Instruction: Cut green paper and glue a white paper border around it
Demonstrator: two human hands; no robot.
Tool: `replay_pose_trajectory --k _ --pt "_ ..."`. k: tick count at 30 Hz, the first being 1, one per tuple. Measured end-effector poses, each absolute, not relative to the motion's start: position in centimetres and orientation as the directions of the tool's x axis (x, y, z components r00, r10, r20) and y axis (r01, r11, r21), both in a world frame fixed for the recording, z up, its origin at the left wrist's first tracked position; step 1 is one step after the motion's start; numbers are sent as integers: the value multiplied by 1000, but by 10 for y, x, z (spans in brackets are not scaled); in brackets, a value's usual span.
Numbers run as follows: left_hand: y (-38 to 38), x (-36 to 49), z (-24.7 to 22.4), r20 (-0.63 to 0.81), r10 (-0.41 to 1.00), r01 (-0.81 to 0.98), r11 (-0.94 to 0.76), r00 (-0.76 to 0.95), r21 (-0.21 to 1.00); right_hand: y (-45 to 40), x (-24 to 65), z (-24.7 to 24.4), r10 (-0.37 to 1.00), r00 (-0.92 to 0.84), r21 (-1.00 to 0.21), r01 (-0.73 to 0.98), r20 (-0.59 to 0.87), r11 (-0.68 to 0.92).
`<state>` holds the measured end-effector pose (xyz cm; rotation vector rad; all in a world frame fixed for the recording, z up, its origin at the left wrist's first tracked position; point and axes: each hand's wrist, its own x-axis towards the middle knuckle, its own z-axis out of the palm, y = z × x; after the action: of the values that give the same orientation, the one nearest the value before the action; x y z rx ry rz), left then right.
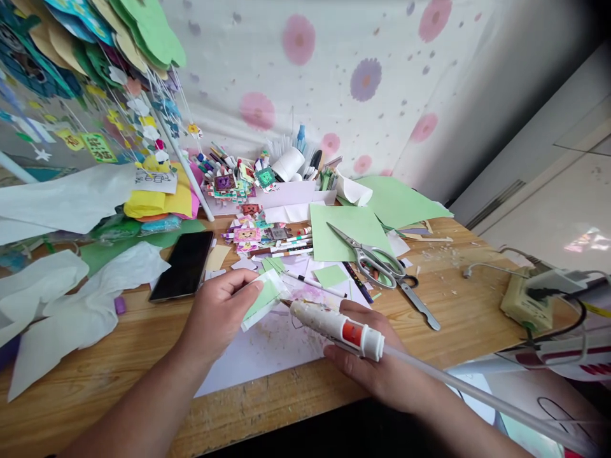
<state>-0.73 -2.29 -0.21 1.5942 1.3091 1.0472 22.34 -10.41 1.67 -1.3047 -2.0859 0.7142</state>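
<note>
Hands: left pinches green-white paper (pixel 261 299), right grips glue gun (pixel 337 326) | scissors (pixel 365 253), phone (pixel 182 266) nearby

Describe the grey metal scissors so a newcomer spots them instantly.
On the light wooden table, beyond the white glue gun, lies a large pale green paper sheet. The grey metal scissors rest across it; two big loops distinguish them from the narrow silver blade alongside.

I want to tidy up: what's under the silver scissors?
The scissors lie partly on a light green sheet; whatever that sheet covers beneath them is hidden.
</note>
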Motion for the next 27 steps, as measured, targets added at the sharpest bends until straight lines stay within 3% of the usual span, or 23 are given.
replay_pose_trajectory --k 18,27 --pt "-25 -4 2 88 988 261 -118 123 958 -103 230 17 903 -395 -663 632 171 402" --pt "-27 -4 4 146 966 380 -219 212 899 -100 226 18 902 -393 -652 638 181 409"
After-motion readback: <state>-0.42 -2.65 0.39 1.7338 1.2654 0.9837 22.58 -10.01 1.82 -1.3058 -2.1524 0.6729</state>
